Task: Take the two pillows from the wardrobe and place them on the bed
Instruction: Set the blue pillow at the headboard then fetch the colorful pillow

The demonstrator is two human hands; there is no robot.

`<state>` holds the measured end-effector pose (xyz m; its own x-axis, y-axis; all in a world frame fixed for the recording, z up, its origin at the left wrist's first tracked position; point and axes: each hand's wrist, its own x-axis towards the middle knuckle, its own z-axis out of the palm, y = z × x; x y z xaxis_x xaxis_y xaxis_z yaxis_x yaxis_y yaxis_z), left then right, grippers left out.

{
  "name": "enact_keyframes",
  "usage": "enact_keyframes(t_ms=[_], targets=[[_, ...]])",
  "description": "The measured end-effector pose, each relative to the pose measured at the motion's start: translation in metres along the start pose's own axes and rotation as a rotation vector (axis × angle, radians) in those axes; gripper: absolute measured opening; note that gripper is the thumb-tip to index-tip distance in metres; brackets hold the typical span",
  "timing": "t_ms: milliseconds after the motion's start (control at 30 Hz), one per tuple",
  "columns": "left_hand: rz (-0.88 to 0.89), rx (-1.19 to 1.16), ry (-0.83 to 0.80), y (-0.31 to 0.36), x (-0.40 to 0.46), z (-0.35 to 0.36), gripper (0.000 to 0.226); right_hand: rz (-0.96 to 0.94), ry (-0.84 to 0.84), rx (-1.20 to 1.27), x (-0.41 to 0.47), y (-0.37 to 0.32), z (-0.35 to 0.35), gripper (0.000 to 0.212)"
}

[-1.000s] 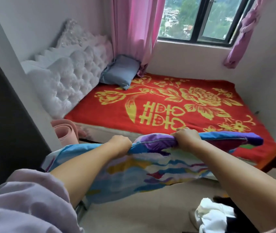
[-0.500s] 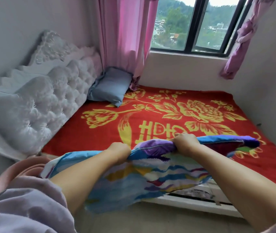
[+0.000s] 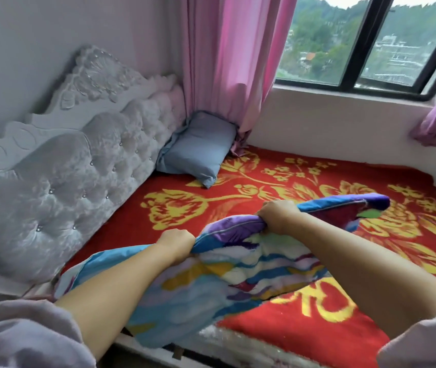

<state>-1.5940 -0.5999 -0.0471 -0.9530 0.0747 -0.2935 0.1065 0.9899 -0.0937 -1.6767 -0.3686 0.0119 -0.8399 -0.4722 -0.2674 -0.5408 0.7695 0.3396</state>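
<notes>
Head view shows both hands gripping the top edge of a flat, multicoloured striped fabric pillow [image 3: 211,282]: left hand [image 3: 175,241] and right hand [image 3: 275,215] are both closed on it, above the bed with red and yellow flowered blanket [image 3: 331,322]. One soft grey-blue pillow [image 3: 198,148] already leans at the white tufted headboard [image 3: 78,166]. Better to carry the striped one forward, lay it beside the blue one, then release.

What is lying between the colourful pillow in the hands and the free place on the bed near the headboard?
Nothing visible. Both hands, left hand and right hand, grip the colourful pillow over the red blanket; the blue pillow sits apart in the far corner.
</notes>
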Motion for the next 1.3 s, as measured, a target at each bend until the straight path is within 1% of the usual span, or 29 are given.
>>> enact_keyframes(t_ms=[200, 400, 600, 667, 733, 800, 867, 933, 967, 1033, 1100, 1133, 1200, 1267, 1300], targets=[[-0.118, -0.076, -0.054, -0.056, 0.074, -0.004, 0.028, -0.119, -0.037, -0.011, 0.128, 0.007, -0.02, 0.031], [-0.229, -0.16, -0.124, -0.133, 0.124, 0.018, 0.024, -0.241, -0.071, -0.044, 0.242, -0.03, -0.038, 0.036], [-0.246, -0.246, -0.158, -0.219, 0.191, 0.044, 0.027, -0.253, -0.096, -0.086, 0.356, -0.071, -0.061, 0.039], [-0.237, -0.308, -0.176, -0.249, 0.219, 0.057, 0.031, -0.232, -0.108, -0.083, 0.395, -0.084, -0.06, 0.043], [-0.213, -0.363, -0.224, -0.276, 0.248, 0.075, 0.038, -0.188, -0.165, -0.051, 0.429, -0.1, -0.051, 0.05], [-0.189, -0.399, -0.269, -0.296, 0.272, 0.095, 0.042, -0.161, -0.183, -0.016, 0.457, -0.119, -0.034, 0.051], [-0.179, -0.439, -0.31, -0.315, 0.294, 0.115, 0.038, -0.14, -0.113, 0.06, 0.483, -0.138, -0.012, 0.048], [-0.193, -0.546, -0.343, -0.337, 0.313, 0.14, 0.033, -0.124, -0.033, 0.212, 0.503, -0.16, 0.014, 0.058], [-0.208, -0.597, -0.354, -0.348, 0.321, 0.155, 0.032, -0.104, -0.019, 0.318, 0.51, -0.173, 0.027, 0.064], [-0.261, -0.641, -0.366, -0.371, 0.338, 0.185, 0.034, -0.035, -0.074, 0.51, 0.516, -0.198, 0.062, 0.07], [-0.364, -0.659, -0.367, -0.386, 0.353, 0.213, 0.039, 0.061, -0.179, 0.642, 0.504, -0.22, 0.106, 0.07], [-0.415, -0.672, -0.36, -0.391, 0.359, 0.225, 0.042, 0.128, -0.195, 0.7, 0.493, -0.23, 0.131, 0.071], [-0.473, -0.684, -0.32, -0.394, 0.369, 0.246, 0.057, 0.337, -0.145, 0.84, 0.461, -0.244, 0.177, 0.073], [-0.467, -0.687, -0.274, -0.389, 0.378, 0.265, 0.066, 0.624, -0.075, 0.962, 0.427, -0.252, 0.217, 0.079], [-0.472, -0.703, -0.273, -0.385, 0.382, 0.273, 0.069, 0.791, -0.067, 1.013, 0.412, -0.256, 0.234, 0.083]])
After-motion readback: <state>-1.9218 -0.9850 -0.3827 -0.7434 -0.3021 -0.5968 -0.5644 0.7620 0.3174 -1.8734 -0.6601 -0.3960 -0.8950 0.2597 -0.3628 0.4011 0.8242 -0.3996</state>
